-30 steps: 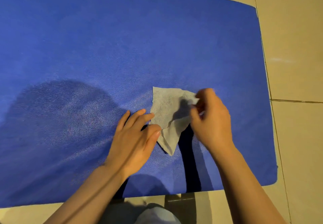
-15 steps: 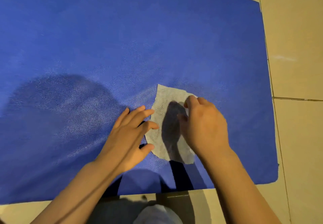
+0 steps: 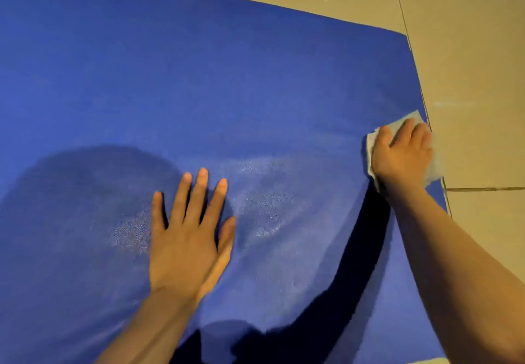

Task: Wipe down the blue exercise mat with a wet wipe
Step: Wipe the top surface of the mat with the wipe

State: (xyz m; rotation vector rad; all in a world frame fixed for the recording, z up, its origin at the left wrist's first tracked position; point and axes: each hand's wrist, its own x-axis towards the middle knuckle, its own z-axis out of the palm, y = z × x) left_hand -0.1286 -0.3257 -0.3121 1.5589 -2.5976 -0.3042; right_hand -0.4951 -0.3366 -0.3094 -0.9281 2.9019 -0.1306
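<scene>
so the blue exercise mat [image 3: 227, 85] fills most of the view, lying flat on a beige tiled floor [image 3: 468, 50]. its left side and near edge run out of frame, so only the far edge and the right edge are visible.

the left hand [image 3: 187, 238] lies palm down on the mat near the middle, fingers straight and spread, holding nothing, just resting flat on the surface. its forearm is cut off at the bottom of the frame.

the right hand [image 3: 403, 156] is way over at the mat's right edge, pressing down on the wet wipe [image 3: 370, 150]. its fingers look mostly straight and laid over the wipe, not curled around it, though that hand is a bit blurry so the fingertips are hard to make out. most of the wipe is hidden under the palm; only a pale strip pokes out on the left, a corner at the top and a faint smeared bit on the right that seems to hang just past the mat edge onto the floor. can't tell if it's folded or flat.

there's a lighter, shiny patch on the mat between the two hands, plus dark shadows of the arms and a big rounded shadow on the left. a grout line in the floor runs off to the right just beside the right wrist.
</scene>
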